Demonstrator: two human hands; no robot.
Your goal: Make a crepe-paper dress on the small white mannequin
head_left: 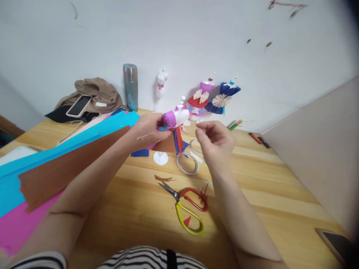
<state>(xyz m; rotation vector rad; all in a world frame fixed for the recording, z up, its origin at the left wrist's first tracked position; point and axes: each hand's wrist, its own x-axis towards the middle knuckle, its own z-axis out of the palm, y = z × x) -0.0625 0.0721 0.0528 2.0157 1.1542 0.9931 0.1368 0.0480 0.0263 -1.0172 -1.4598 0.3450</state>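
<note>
Left hand (153, 129) gripping a small white mannequin (182, 115), tilted, purple paper (169, 118) wrapped on it, held above the surface (126, 209). Right hand (218, 144) just right of it, apart, fingers curled, can't tell if it pinches anything. Tape roll (190, 172) below, scissors (176, 195) nearer the person, flask (130, 89) upright at the back

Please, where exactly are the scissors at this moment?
In the head view, the scissors lie on the wooden table at lower centre, handles towards the right. The roll of tape is beyond them, and a thin brown scrap is near their tips.
</note>
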